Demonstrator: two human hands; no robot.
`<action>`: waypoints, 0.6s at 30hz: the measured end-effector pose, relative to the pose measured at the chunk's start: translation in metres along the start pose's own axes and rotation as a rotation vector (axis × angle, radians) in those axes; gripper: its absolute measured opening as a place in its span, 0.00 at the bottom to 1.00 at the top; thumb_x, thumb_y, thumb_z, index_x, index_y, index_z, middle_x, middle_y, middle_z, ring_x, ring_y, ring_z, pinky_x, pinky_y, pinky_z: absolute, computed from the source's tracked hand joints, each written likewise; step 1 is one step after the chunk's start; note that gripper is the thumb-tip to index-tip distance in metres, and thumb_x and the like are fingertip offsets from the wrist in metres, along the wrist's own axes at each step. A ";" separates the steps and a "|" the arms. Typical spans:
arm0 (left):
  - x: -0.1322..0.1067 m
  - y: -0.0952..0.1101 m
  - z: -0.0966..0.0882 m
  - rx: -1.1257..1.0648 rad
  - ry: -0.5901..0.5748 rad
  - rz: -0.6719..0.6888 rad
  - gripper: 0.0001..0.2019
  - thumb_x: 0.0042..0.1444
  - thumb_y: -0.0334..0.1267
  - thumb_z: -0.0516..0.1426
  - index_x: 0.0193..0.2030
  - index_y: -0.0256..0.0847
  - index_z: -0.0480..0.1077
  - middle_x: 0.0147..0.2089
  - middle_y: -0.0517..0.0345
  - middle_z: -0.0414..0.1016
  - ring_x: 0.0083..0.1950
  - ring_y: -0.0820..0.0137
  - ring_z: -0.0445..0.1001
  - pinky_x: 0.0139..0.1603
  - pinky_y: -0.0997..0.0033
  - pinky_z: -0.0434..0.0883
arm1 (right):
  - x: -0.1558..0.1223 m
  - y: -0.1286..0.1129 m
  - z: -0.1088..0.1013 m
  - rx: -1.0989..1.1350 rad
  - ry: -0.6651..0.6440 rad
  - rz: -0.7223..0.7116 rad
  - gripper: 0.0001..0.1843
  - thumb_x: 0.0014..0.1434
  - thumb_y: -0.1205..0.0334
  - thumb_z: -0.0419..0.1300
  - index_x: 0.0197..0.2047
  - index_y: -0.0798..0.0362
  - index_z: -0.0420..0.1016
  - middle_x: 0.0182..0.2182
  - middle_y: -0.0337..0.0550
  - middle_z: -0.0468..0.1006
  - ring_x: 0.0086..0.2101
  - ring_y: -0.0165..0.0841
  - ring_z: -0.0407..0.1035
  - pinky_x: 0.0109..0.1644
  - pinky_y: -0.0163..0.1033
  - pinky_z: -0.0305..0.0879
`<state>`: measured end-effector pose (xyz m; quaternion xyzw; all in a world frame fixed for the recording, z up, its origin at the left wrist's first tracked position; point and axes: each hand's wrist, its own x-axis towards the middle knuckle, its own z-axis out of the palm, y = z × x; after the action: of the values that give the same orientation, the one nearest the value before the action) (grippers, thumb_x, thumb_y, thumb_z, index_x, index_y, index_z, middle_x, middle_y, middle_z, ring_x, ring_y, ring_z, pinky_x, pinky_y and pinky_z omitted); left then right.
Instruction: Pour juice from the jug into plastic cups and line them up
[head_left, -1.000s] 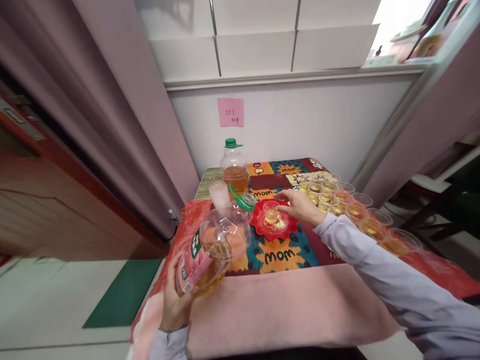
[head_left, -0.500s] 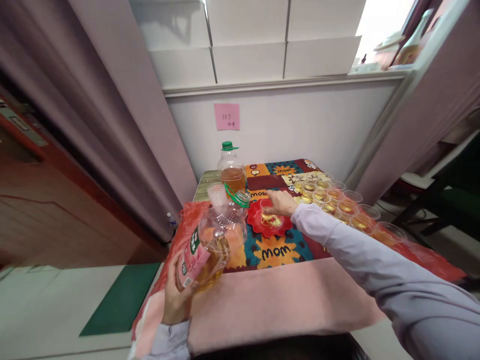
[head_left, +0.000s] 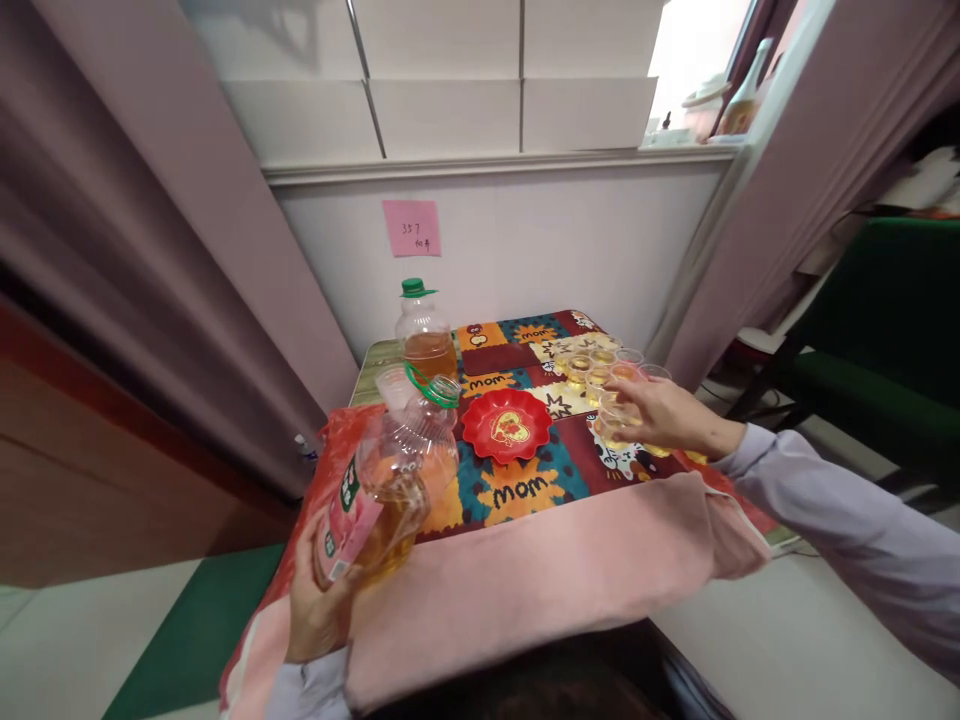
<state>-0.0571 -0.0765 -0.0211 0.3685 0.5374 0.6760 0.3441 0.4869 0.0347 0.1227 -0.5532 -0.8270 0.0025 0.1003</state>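
My left hand (head_left: 315, 610) grips the base of a large clear bottle (head_left: 386, 485) with a pink label and amber liquid, tilted with its green-ringed neck pointing toward the table's middle. A red plate (head_left: 507, 425) lies bare on the patterned cloth (head_left: 517, 490). My right hand (head_left: 660, 412) reaches over a cluster of small clear cups (head_left: 600, 372) of amber liquid at the right. Its fingers curl around a cup (head_left: 611, 412) set among the others.
A second bottle (head_left: 424, 335) with a green cap stands at the back left, a stack of empty cups (head_left: 391, 385) beside it. A pink note (head_left: 411, 227) is stuck to the wall. A curtain hangs left, and a green chair (head_left: 885, 340) stands right.
My right hand lifted the filled cup off the red plate and carried it right to the cluster of cups. The plate is now bare. The left hand keeps the bottle tilted.
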 end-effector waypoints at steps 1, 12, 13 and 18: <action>0.001 -0.001 0.000 0.002 -0.005 0.002 0.49 0.34 0.54 0.80 0.67 0.52 0.73 0.75 0.50 0.73 0.81 0.37 0.63 0.83 0.35 0.56 | -0.009 0.005 0.010 -0.023 0.006 0.008 0.36 0.61 0.49 0.72 0.69 0.53 0.77 0.51 0.55 0.90 0.52 0.52 0.84 0.61 0.54 0.72; 0.002 -0.001 0.001 -0.015 -0.008 -0.018 0.51 0.34 0.55 0.80 0.68 0.52 0.70 0.79 0.48 0.68 0.84 0.35 0.57 0.84 0.34 0.52 | -0.040 0.039 0.071 -0.115 0.117 0.085 0.36 0.62 0.49 0.67 0.70 0.54 0.72 0.57 0.63 0.87 0.61 0.58 0.79 0.74 0.69 0.56; 0.002 -0.001 0.001 -0.018 -0.005 -0.026 0.51 0.34 0.55 0.80 0.68 0.53 0.71 0.79 0.49 0.68 0.84 0.35 0.57 0.84 0.33 0.51 | -0.039 0.040 0.073 -0.112 0.119 0.091 0.36 0.63 0.48 0.66 0.70 0.54 0.72 0.58 0.63 0.87 0.61 0.58 0.79 0.74 0.70 0.55; 0.002 -0.002 0.000 -0.013 0.002 -0.039 0.50 0.33 0.56 0.80 0.67 0.55 0.73 0.77 0.53 0.72 0.83 0.36 0.60 0.84 0.35 0.55 | -0.037 0.040 0.077 -0.120 0.111 0.122 0.36 0.62 0.49 0.66 0.69 0.54 0.73 0.58 0.64 0.86 0.60 0.58 0.79 0.73 0.70 0.56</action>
<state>-0.0582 -0.0744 -0.0228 0.3547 0.5406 0.6730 0.3591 0.5242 0.0251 0.0367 -0.6069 -0.7835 -0.0719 0.1123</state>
